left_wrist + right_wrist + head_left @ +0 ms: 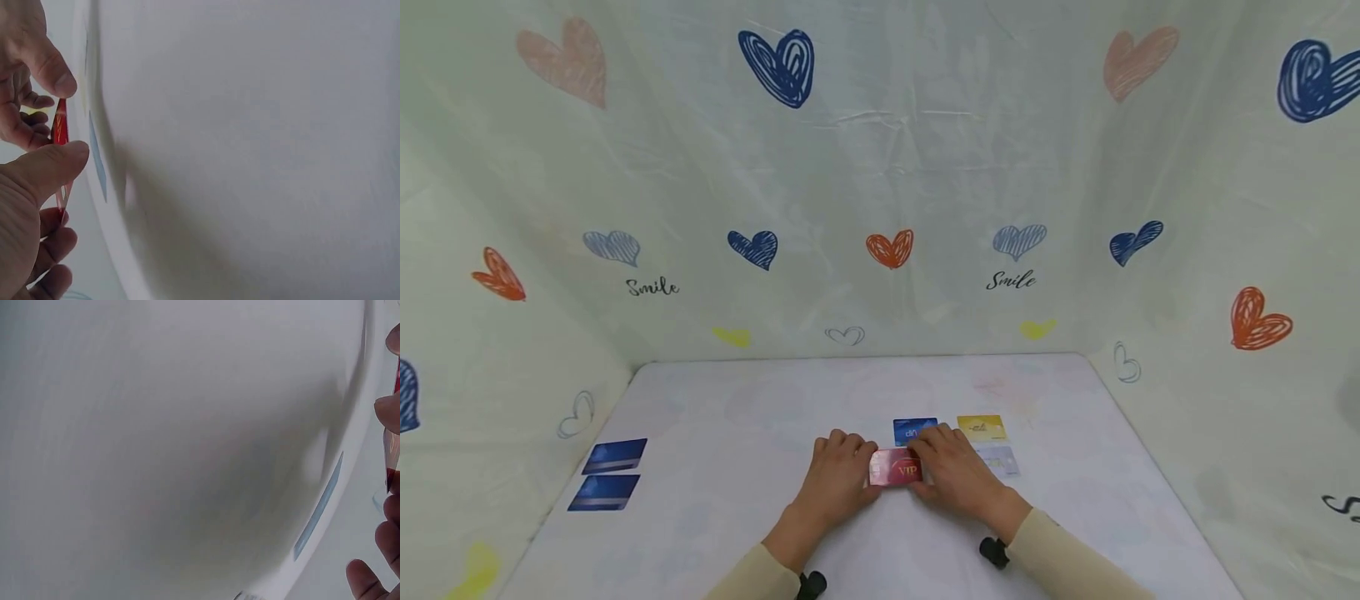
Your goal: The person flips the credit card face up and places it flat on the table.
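Observation:
A red card marked "VIP" (pixel 896 467) is held between both hands just in front of the blue card. My left hand (pixel 837 477) pinches its left end, with the thumb on the near side and the fingers behind. At its right end, my right hand (pixel 957 472) pinches it the same way. The left wrist view shows the red card (pixel 60 125) almost edge-on, between thumbs and fingers. Only part of the card (pixel 392 447) enters the right wrist view.
Beyond the right hand lie a blue card (pixel 913 428), a yellow card (pixel 982 427) and a pale, partly covered card (pixel 1002 460). Two dark blue cards (pixel 614 456) lie at the left of the white table (pixel 737 417). A heart-printed curtain (pixel 895 167) surrounds the table.

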Demonstrator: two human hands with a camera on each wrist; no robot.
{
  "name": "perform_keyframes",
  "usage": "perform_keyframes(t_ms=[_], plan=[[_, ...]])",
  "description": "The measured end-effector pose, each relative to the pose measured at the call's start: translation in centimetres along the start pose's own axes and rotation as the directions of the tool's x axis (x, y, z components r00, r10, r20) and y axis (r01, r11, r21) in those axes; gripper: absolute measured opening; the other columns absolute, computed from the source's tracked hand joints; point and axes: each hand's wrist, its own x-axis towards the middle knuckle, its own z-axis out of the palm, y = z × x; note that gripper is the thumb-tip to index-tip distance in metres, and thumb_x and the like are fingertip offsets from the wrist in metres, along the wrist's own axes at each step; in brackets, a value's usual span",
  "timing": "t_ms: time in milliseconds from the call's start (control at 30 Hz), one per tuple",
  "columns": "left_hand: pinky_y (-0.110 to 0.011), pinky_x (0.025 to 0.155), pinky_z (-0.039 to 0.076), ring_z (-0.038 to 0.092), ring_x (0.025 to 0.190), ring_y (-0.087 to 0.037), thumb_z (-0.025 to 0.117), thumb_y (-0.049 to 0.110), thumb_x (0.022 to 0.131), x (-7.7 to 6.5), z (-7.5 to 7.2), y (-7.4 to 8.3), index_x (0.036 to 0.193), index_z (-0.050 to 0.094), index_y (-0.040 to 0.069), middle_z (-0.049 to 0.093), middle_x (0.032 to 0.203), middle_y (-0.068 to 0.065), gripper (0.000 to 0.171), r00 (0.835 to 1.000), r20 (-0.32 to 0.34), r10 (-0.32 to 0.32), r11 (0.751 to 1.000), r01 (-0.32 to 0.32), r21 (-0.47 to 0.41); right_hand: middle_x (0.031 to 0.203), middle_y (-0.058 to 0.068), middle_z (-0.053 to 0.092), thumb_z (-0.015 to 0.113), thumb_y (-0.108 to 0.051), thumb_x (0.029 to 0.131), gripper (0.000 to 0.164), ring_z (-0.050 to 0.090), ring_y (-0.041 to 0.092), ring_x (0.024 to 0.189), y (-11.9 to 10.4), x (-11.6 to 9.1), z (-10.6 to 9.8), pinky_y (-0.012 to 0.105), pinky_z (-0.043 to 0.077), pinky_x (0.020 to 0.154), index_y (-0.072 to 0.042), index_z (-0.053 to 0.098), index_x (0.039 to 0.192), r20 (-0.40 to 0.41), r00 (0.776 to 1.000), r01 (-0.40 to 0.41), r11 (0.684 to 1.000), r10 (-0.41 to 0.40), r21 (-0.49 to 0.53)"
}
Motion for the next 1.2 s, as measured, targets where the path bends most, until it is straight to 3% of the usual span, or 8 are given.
perform_keyframes(t_ms=[167, 333, 600, 1200], plan=[[-0.04, 0.085, 0.045, 0.056, 0.106, -0.023, 0.089, 0.054, 0.081, 0.6, 0.5, 0.7, 0.125, 0.072, 0.014, 0.072, 0.113, -0.003, 0.062, 1.0, -0.008, 0.016, 1.0, -0.016, 0.01, 0.127, 0.001, 0.063, 0.082, -0.045, 0.089, 0.054, 0.054, 0.021, 0.117, 1.2, -0.5, -0.2, 0.046, 0.05, 0.107, -0.013, 0.069, 0.131, 0.016, 1.0, -0.026, 0.999, 0.026, 0.02], [-0.039, 0.088, 0.046, 0.057, 0.109, -0.023, 0.086, 0.058, 0.082, 1.4, 1.2, 1.8, 0.128, 0.073, 0.014, 0.072, 0.117, -0.003, 0.065, 0.999, 0.035, 0.024, 0.999, -0.025, 0.033, 0.127, 0.002, 0.064, 0.081, -0.042, 0.09, 0.052, 0.054, 0.022, 0.119, 2.4, -1.1, -0.3, 0.051, 0.049, 0.11, -0.012, 0.069, 0.131, 0.038, 0.999, -0.036, 0.999, 0.035, 0.034], [-0.04, 0.092, 0.047, 0.055, 0.112, -0.023, 0.083, 0.061, 0.083, 2.2, 2.1, 3.2, 0.134, 0.071, 0.016, 0.07, 0.12, -0.003, 0.07, 0.994, 0.105, -0.01, 0.999, 0.006, 0.039, 0.123, 0.001, 0.063, 0.082, -0.047, 0.089, 0.056, 0.052, 0.019, 0.113, 3.7, -1.8, -0.1, 0.045, 0.051, 0.106, -0.012, 0.07, 0.131, 0.076, 0.996, -0.035, 0.999, 0.037, -0.028], [-0.043, 0.093, 0.048, 0.055, 0.111, -0.023, 0.085, 0.059, 0.082, 2.5, 2.5, 3.7, 0.134, 0.072, 0.017, 0.07, 0.12, -0.004, 0.068, 0.991, 0.125, -0.058, 0.998, 0.053, 0.043, 0.127, 0.002, 0.063, 0.082, -0.048, 0.089, 0.058, 0.052, 0.02, 0.116, 4.0, -1.6, 0.1, 0.048, 0.05, 0.109, -0.014, 0.068, 0.134, 0.144, 0.987, -0.075, 0.997, 0.076, -0.011]])
